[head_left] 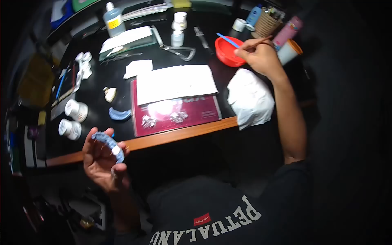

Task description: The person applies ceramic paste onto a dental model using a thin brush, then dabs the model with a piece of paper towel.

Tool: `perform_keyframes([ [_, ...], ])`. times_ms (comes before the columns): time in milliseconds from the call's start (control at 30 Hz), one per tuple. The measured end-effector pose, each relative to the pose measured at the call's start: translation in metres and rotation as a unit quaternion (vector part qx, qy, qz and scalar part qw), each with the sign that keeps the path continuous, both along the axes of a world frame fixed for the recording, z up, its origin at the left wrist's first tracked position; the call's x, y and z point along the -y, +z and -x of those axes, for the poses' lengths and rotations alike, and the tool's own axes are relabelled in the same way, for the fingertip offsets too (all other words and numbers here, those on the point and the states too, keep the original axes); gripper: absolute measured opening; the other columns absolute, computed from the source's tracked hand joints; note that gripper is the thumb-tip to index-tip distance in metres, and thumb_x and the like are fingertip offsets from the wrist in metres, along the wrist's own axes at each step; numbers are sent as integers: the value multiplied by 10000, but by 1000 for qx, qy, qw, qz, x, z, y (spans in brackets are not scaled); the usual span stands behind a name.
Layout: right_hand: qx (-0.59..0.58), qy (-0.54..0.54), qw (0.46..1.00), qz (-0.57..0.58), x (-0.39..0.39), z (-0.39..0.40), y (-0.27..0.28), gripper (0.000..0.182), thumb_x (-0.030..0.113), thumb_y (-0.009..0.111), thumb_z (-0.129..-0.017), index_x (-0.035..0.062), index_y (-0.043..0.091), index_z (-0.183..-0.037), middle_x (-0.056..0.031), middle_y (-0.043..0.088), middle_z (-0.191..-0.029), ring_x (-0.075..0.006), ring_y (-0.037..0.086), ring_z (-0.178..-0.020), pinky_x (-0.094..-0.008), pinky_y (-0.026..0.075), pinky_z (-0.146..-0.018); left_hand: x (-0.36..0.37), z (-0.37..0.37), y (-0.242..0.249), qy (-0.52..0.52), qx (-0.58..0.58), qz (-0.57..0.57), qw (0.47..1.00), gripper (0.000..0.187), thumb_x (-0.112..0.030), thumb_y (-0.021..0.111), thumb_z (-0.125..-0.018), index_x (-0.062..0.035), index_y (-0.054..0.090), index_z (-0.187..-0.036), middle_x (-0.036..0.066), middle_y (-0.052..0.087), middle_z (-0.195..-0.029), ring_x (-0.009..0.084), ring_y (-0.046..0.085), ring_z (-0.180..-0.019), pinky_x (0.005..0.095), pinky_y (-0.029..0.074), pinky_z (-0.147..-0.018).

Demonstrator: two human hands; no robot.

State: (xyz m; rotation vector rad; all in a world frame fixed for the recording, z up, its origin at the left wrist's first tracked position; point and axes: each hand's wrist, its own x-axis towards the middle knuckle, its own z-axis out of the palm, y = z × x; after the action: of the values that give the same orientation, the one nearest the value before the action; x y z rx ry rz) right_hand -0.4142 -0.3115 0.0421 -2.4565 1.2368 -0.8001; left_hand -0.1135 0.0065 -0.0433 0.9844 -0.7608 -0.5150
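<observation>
Blue arch-shaped piece (105,141), white patch near one end: in left hand (98,163), pinched thumb to fingers, likely keeping its face exposed. Right hand (263,59) grips slim brown-handled tool (265,39) above red bowl (222,52), seemingly angled for reaching in.

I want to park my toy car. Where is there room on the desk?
There's bare black desk between the white jars and the tooth model, and a narrower strip between the white sheet and white bag. It's crowded around the red bowl, near the basket, pink bottle and orange-rimmed cup.
</observation>
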Motion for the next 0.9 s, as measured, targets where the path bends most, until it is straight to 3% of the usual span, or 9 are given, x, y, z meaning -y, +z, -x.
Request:
perform_keyframes([
  [100,110,9,994,25,-18,2,3,118,100,753,-883,-15,754,-913,-10,700,-760,-58,601,-690,-234,468,-643,-1,-7,-3,11,16,-3,1000,1110,-411,976,-654,28,395,-1492,177,643,-1296,165,713,-969,271,612,-790],
  [200,174,-36,984,13,-72,23,19,89,90,774,-858,8,742,-854,-32,711,-724,-81,639,-703,-249,492,-640,-1,-19,-8,29,38,0,999,1085,-408,953,-694,24,376,-1506,186,617,-1338,165,705,-998,259,596,-811],
  [267,178,17,982,59,-97,45,5,63,53,786,-829,19,738,-850,-36,701,-724,-109,632,-711,-253,479,-636,-4,-27,-12,39,42,6,998,1076,-403,941,-714,22,359,-1514,194,586,-1362,159,689,-1010,259,592,-837],
  [400,81,-4,996,30,-135,73,-21,90,9,800,-757,21,723,-802,-66,686,-717,-165,614,-682,-266,459,-626,2,-33,-7,53,55,8,997,1087,-441,920,-730,27,341,-1522,211,535,-1408,149,681,-1025,251,593,-849],
  [533,192,-16,981,-7,-136,118,-15,168,189,670,-958,32,728,-941,-57,726,-860,-131,639,-788,-274,467,-687,1,-43,-12,19,87,16,996,1011,-418,864,-808,33,323,-1534,189,480,-1479,148,665,-1096,245,574,-943],
  [600,221,-120,968,16,-114,151,-3,317,305,539,-1041,40,713,-1041,-48,735,-965,-116,653,-884,-292,469,-776,-1,-44,-9,36,72,12,997,1046,-400,892,-778,41,314,-1529,209,497,-1448,162,671,-1063,250,592,-908],
  [667,190,-223,955,37,-61,210,6,283,297,539,-1051,62,691,-1091,-79,721,-1097,-155,651,-1079,-318,450,-914,-6,-49,-12,28,78,15,996,1024,-387,870,-805,47,299,-1536,208,472,-1477,170,668,-1098,247,587,-941],
  [800,183,-351,918,14,62,317,-4,299,321,691,-908,56,691,-1047,-67,700,-1033,-172,635,-1038,-321,465,-921,-15,-58,-16,23,99,22,995,995,-356,842,-839,62,276,-1543,230,425,-1525,198,669,-1156,266,583,-989],
  [900,73,-407,910,-18,109,327,2,391,341,749,-833,50,674,-1082,-82,672,-1071,-204,625,-1059,-341,466,-947,-19,-59,-16,35,102,21,994,985,-345,837,-847,61,272,-1544,239,404,-1538,208,661,-1168,272,591,-979],
])
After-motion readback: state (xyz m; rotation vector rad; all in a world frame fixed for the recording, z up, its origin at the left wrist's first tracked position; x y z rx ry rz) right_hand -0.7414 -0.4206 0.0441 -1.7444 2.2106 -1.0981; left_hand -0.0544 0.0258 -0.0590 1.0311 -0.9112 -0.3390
